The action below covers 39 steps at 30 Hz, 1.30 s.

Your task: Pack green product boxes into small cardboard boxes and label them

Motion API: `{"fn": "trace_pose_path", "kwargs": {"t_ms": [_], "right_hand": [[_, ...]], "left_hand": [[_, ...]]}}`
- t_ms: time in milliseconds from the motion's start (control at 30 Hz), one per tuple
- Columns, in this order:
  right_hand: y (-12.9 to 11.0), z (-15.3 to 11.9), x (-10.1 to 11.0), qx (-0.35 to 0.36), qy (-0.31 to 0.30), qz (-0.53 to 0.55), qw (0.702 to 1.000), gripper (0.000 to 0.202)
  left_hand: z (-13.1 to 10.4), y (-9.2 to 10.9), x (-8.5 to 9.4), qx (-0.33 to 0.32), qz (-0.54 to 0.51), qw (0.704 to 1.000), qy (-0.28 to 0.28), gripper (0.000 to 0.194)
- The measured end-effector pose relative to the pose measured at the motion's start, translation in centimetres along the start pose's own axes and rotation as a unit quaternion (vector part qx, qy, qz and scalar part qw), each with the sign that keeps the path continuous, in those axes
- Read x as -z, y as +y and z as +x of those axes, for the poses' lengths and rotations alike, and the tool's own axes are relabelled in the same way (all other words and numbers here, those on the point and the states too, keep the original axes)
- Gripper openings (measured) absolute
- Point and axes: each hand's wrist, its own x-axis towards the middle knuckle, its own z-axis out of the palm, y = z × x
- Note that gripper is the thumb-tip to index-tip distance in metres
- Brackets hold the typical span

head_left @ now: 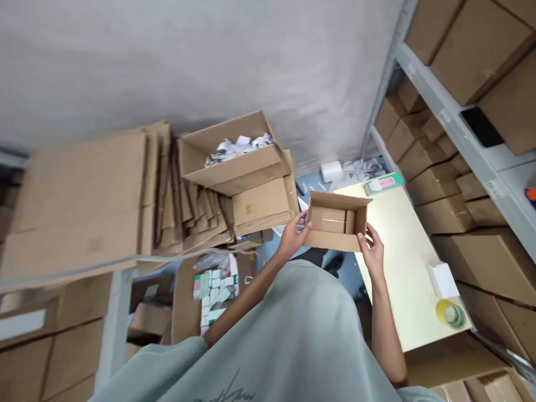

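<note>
Between my hands is a small open cardboard box (335, 240), with no contents visible inside and a thin bright gap along its bottom. My left hand (294, 233) grips its left end, thumb on the near wall. The right end is gripped by my right hand (371, 248), fingers bent around the edge. Part of the box overlaps the left edge of the pale table (389, 245), and the blue floor shows below. On the table's far end lies a green and pink packet (383, 183).
Flattened cardboard (84, 195) is stacked on the left shelf beside an open carton (234, 170) holding crumpled paper. Below, another carton (184, 301) contains small green and white boxes. Tape rolls (454, 316) and a white box (443, 280) stand on the table. Shelves (452, 95) of cartons line the right.
</note>
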Motion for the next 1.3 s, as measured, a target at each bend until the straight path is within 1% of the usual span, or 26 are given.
{"fn": "trace_pose_path", "kwargs": {"t_ms": [100, 167, 267, 400, 467, 567, 700, 800, 933, 1000, 1067, 1133, 1200, 1300], "right_hand": [[-1.8, 0.3, -3.9, 0.045, -0.082, -0.003, 0.996, 0.071], [-2.8, 0.3, -6.6, 0.074, -0.128, -0.016, 0.989, 0.071], [-3.7, 0.0, -10.8, 0.11, -0.183, -0.026, 0.976, 0.073], [-4.3, 0.1, -16.6, 0.141, -0.244, -0.055, 0.958, 0.08], [-4.5, 0.4, -19.5, 0.14, -0.267, -0.066, 0.951, 0.084], [-4.9, 1.1, -23.7, 0.123, -0.296, -0.07, 0.945, 0.088], [-5.6, 2.1, -28.8, 0.107, -0.311, -0.092, 0.94, 0.091], [-5.9, 2.8, -32.0, 0.097, -0.316, -0.105, 0.938, 0.096], [-5.9, 3.3, -35.2, 0.067, -0.303, -0.098, 0.946, 0.104], [-5.8, 3.4, -36.3, 0.056, -0.286, -0.1, 0.951, 0.106], [-5.9, 3.3, -36.9, 0.052, -0.28, -0.106, 0.953, 0.107], [-6.1, 3.3, -37.0, 0.053, -0.281, -0.115, 0.951, 0.106], [-6.7, 3.3, -36.8, 0.059, -0.28, -0.136, 0.949, 0.101], [-8.1, 3.7, -36.3, 0.086, -0.272, -0.179, 0.941, 0.088]], "left_hand": [[-2.4, -1.2, 4.5, 0.024, 0.0, 0.996, 0.089, 0.054], [-3.3, -2.2, 7.0, 0.035, -0.001, 0.99, 0.138, 0.054], [-3.7, -4.1, 9.9, 0.056, -0.006, 0.978, 0.202, 0.056], [-3.1, -6.7, 13.1, 0.064, 0.009, 0.959, 0.274, 0.056], [-2.6, -7.9, 14.6, 0.057, 0.015, 0.954, 0.294, 0.055], [-1.6, -9.9, 17.0, 0.054, 0.023, 0.951, 0.305, 0.059], [0.1, -12.9, 20.0, 0.068, 0.027, 0.951, 0.299, 0.067], [1.8, -15.2, 21.6, 0.077, 0.014, 0.956, 0.282, 0.068], [3.8, -17.5, 23.1, 0.092, 0.005, 0.961, 0.26, 0.064], [4.6, -18.2, 23.7, 0.093, 0.005, 0.963, 0.255, 0.064], [5.0, -18.6, 24.2, 0.089, 0.005, 0.964, 0.252, 0.064], [5.2, -18.6, 24.7, 0.084, 0.009, 0.965, 0.248, 0.063], [5.2, -18.3, 25.2, 0.083, 0.017, 0.965, 0.246, 0.064], [4.8, -16.9, 26.0, 0.083, 0.033, 0.965, 0.247, 0.068]]}}
